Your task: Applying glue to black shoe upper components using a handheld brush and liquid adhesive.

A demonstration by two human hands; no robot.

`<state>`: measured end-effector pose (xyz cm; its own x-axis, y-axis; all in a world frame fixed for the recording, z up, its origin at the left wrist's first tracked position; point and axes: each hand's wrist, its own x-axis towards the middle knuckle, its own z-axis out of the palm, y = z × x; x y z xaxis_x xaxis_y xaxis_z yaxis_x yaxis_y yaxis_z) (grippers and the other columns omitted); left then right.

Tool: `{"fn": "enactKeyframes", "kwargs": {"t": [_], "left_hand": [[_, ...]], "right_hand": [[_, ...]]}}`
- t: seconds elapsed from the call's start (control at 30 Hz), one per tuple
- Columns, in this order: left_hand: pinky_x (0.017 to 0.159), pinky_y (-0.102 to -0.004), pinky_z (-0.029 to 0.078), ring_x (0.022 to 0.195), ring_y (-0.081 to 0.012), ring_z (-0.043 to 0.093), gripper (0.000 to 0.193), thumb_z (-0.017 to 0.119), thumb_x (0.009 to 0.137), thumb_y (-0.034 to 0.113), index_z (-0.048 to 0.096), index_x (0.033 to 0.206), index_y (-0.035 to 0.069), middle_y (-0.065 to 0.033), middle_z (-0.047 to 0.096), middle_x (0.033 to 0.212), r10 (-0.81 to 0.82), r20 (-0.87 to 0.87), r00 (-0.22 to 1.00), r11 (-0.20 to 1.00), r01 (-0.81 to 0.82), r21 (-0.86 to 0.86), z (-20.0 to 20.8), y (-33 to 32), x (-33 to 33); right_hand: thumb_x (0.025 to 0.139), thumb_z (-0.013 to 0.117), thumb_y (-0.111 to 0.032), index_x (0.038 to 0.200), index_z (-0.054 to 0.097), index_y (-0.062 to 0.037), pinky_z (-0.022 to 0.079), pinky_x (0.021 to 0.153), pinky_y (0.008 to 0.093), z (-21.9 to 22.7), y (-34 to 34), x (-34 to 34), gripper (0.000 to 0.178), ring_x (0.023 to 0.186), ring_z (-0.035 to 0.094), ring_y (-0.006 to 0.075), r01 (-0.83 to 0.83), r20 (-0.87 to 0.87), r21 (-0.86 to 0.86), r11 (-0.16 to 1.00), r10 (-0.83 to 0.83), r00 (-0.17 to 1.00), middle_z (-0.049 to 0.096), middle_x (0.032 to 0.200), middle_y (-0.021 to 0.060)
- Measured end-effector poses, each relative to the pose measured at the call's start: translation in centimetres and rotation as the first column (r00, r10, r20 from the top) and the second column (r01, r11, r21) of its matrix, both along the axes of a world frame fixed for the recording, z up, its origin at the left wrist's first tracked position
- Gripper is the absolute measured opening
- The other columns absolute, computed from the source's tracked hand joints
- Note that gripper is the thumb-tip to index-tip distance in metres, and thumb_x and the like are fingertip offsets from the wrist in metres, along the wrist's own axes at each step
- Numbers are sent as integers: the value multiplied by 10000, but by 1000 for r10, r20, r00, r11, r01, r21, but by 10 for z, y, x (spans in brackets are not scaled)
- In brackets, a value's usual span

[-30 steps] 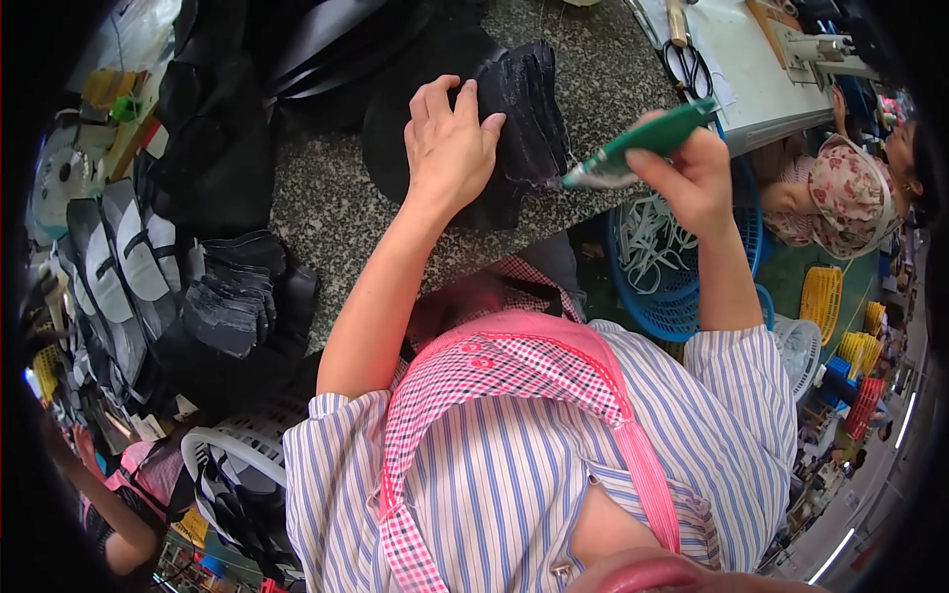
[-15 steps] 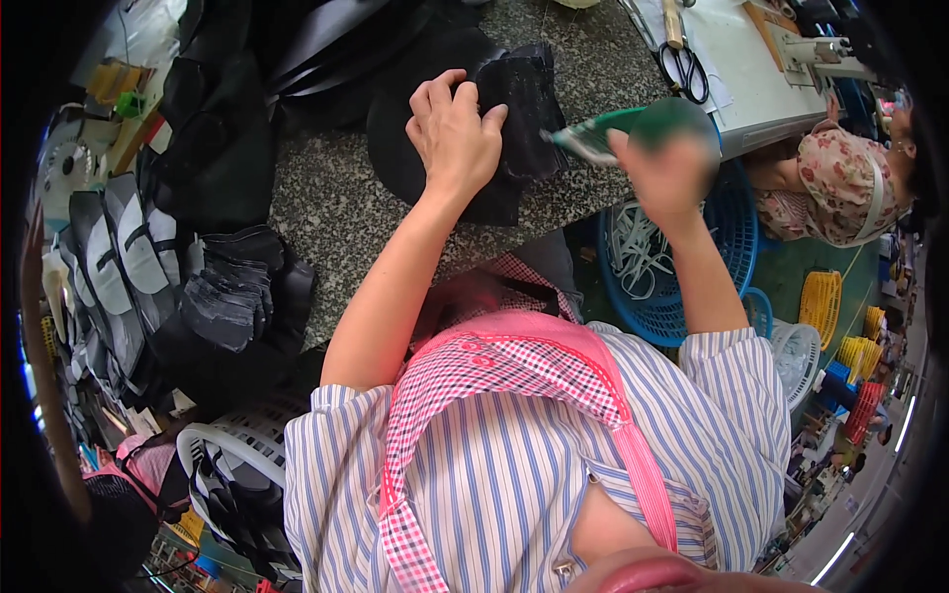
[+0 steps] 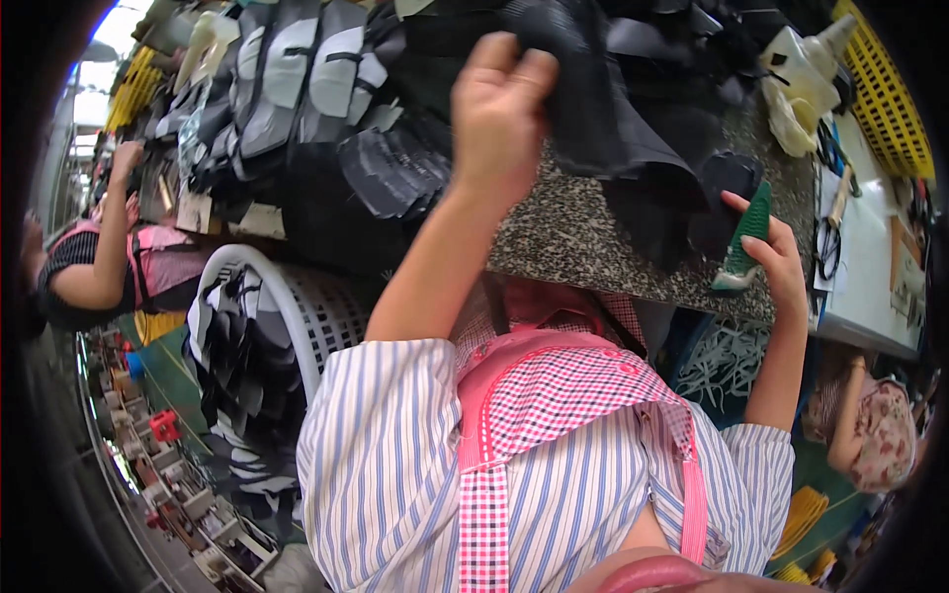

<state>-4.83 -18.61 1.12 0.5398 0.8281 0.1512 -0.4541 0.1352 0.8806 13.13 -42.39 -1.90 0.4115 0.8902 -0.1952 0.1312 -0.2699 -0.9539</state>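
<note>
My left hand (image 3: 499,119) is raised over the far part of the speckled worktop (image 3: 563,232), fingers curled and slightly blurred. It grips the edge of a black, flexible sheet piece (image 3: 583,94), which hangs to its right. My right hand (image 3: 781,262) holds a green, ridged, wedge-shaped tool (image 3: 754,222) with a whitish lower end; its exact kind does not show. Just left of that hand is a dark rounded piece (image 3: 727,188); whether a finger touches it I cannot tell. More black sheet material (image 3: 647,217) lies between my hands.
Fanned dark pieces (image 3: 390,173) and grey-and-white shaped parts (image 3: 336,74) lie at the left. A white basket (image 3: 272,262) of cut pieces stands below them. White strips (image 3: 727,356) fill a container under the right edge. Black-handled scissors (image 3: 828,247) lie on a white table (image 3: 870,306). Other people are nearby.
The view has swung left. My left hand, earlier spread on the black pieces, now grips and lifts one. My right hand has brought the green tool in beside the dark pieces, turned more upright.
</note>
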Motion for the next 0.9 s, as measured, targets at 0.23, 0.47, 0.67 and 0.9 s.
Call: {"fn": "enactKeyframes", "kwargs": {"t": [0.23,0.47,0.67,0.9], "left_hand": [[626,-259,481,721,-155,580,140,486,803,23,523,935,0,-79,585,854,427,126,895,843,-445,304,70,46,-162],[605,-212,422,643,-71,492,217,539,796,100,518,969,-29,-19,550,773,855,-275,440,485,-489,725,-23,64,-171],[628,-208,416,672,-71,526,237,515,792,85,507,986,-52,-64,594,789,714,-389,582,685,-467,559,-105,91,-155],[744,-368,412,837,-298,519,420,595,719,140,467,1107,45,-136,525,907,821,-551,149,544,87,835,-54,87,-144]], "right_hand": [[689,514,-190,1025,512,59,330,664,172,8,5,1,418,665,419,35,81,-57,132,988,-74,996,545,945,42],[721,513,-179,969,533,53,351,660,179,5,-5,3,340,697,441,38,132,3,271,954,-138,990,539,1039,105],[730,507,-172,929,541,54,356,716,205,10,-5,-4,303,752,442,62,133,-23,291,947,-132,991,552,1002,113],[721,504,-142,910,544,49,388,700,222,7,6,-5,272,770,495,89,145,-71,286,947,-130,989,570,937,104]]}}
